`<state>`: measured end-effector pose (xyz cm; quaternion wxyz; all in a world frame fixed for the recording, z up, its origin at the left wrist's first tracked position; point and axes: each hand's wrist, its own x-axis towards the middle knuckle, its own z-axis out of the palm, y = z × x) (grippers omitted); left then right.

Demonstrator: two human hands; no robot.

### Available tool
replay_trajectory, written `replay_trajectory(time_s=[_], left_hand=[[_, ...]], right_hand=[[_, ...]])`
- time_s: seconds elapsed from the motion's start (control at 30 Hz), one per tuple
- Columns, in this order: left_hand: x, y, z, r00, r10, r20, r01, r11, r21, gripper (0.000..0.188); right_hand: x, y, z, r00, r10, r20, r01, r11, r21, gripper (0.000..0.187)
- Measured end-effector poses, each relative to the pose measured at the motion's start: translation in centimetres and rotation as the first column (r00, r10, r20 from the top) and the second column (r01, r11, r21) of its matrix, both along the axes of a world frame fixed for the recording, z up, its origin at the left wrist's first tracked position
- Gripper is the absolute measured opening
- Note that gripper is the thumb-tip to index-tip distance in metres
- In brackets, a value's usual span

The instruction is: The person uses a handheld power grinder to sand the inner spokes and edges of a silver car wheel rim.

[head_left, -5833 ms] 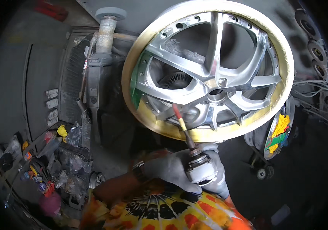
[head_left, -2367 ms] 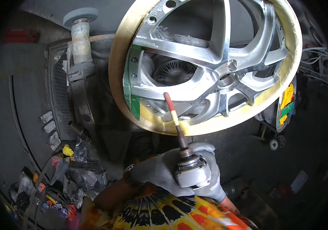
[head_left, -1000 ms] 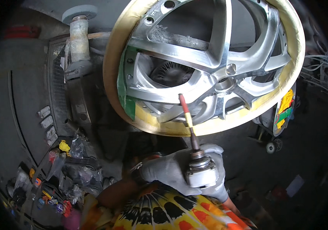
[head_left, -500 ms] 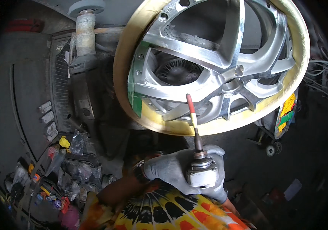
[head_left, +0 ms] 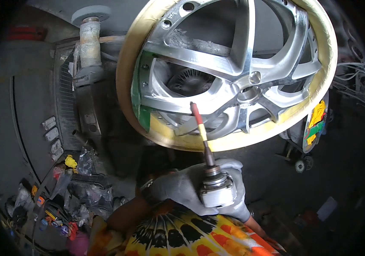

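Observation:
Both my hands wear grey gloves and close around a power grinder (head_left: 218, 196) with a silver head and a long thin bit banded yellow and red. My left hand (head_left: 178, 190) wraps its left side, and my right hand (head_left: 237, 194) grips from the right. The bit (head_left: 201, 128) points up and away, its dark tip over a lower-left spoke; whether it touches, I cannot tell. Ahead stands a silver alloy wheel (head_left: 242, 47), tilted, its rim covered in cream masking tape (head_left: 124, 77) with a green strip (head_left: 136, 102) at the left.
A buffing machine (head_left: 89, 47) with a grey wheel and wrapped shaft stands at the far left. Plastic bags and clutter (head_left: 90, 192) lie at the lower left. White blocks (head_left: 51, 134) sit on the left panel. A wheeled stand (head_left: 300, 165) and cables (head_left: 351, 74) are at right.
The alloy wheel, my hands and the grinder all appear shifted slightly left in view. The bit leans more to the left, its tip still over the same spoke. My grip looks the same.

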<state>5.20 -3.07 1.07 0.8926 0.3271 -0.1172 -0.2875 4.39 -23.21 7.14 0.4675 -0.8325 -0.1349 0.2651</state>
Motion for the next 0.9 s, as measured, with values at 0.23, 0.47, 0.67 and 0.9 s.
replay_trajectory(time_s=[0.23, 0.47, 0.67, 0.9], left_hand=[[0.5, -3.8, -1.3, 0.973, 0.067, 0.221, -0.067, 0.998, -0.006, 0.056], [-1.4, -2.3, -3.3, 0.898, 0.004, 0.441, -0.049, 0.995, 0.092, 0.097], [-2.4, 1.2, -1.0, 0.958, -0.1, -0.269, 0.062, 0.987, -0.148, 0.052], [-3.0, -0.1, -0.8, 0.963, -0.019, -0.27, -0.017, 0.991, -0.132, 0.057]], right_hand=[[-0.9, -3.1, 0.7, 0.991, -0.113, -0.075, 0.105, 0.989, -0.1, 0.079], [-0.7, -1.0, 0.0, 0.999, -0.043, 0.016, 0.044, 0.996, -0.077, 0.079], [-0.6, 1.5, -1.5, 0.999, 0.0, 0.05, -0.003, 0.997, 0.074, 0.075], [0.4, 0.5, -0.8, 0.999, 0.045, 0.025, -0.047, 0.995, 0.09, 0.077]])
